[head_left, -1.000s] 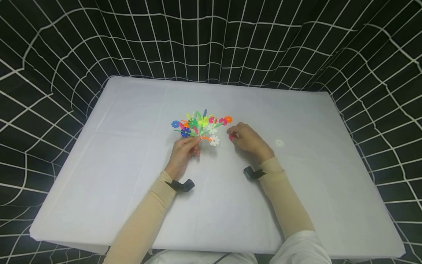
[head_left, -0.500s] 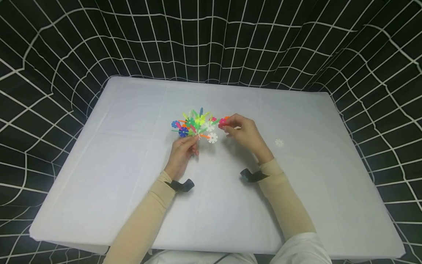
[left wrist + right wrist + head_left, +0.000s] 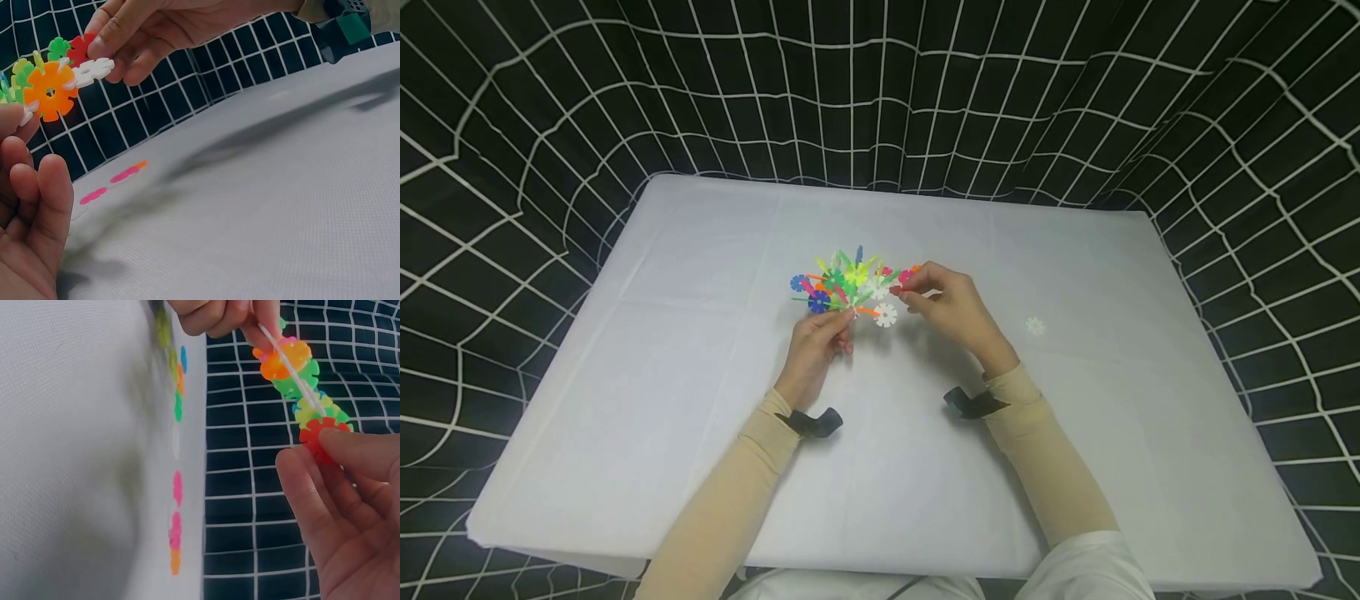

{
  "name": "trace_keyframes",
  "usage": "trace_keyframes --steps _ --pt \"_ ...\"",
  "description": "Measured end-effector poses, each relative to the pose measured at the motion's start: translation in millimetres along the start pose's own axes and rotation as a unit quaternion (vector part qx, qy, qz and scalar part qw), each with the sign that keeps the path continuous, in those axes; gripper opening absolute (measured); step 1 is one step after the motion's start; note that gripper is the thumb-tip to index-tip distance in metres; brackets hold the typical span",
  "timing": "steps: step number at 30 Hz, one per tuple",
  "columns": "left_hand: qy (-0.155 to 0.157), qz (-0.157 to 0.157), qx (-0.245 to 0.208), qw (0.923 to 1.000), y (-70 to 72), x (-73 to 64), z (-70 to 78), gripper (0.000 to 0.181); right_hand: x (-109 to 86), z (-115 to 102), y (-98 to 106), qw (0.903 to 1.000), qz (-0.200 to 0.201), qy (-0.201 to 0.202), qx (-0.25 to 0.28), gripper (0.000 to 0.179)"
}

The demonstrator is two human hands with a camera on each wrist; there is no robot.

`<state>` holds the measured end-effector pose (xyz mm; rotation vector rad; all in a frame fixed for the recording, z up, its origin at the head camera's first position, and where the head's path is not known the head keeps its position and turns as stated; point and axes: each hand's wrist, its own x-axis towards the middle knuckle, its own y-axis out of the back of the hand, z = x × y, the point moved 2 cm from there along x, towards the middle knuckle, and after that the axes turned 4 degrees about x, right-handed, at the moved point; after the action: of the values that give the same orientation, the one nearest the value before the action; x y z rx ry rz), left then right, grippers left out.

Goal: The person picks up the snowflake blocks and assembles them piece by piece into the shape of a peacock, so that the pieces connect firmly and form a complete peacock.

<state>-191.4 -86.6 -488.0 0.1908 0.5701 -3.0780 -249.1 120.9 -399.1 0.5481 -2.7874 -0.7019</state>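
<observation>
Brightly coloured notched discs, slotted into one another, form a cluster (image 3: 857, 275) in front of the person. Low at its near side the left hand (image 3: 817, 342) pinches it between thumb and index finger. The right hand (image 3: 953, 304) pinches a red notched disc (image 3: 319, 439) at the cluster's right side. In the left wrist view this red disc meets a white disc (image 3: 94, 72) that juts out beside an orange disc (image 3: 50, 90). The right hand's other fingers are loosely bent below the disc.
A single white disc (image 3: 1035, 325) lies on the white-covered table (image 3: 1112, 417) to the right. Several more discs lie flat behind the hands, among them a pink disc (image 3: 178, 489) and an orange disc (image 3: 175, 561). A black grid-patterned curtain (image 3: 895, 92) surrounds the table.
The right hand has brought the red disc up and left from beside the cluster to its right side, and the disc now shows edge-on from above. The left hand has barely moved.
</observation>
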Motion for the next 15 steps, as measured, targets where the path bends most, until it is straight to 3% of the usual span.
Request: trace_keyframes --steps 8,15 --pt "0.005 0.001 0.011 0.9999 -0.8 0.6 -0.9 0.040 -1.3 -1.6 -1.7 0.9998 0.008 0.018 0.006 0.009" --pt "0.005 -0.005 0.023 0.9997 0.5 0.9 -1.2 0.042 -0.9 -4.1 -6.6 0.9979 0.028 0.049 -0.030 0.007"
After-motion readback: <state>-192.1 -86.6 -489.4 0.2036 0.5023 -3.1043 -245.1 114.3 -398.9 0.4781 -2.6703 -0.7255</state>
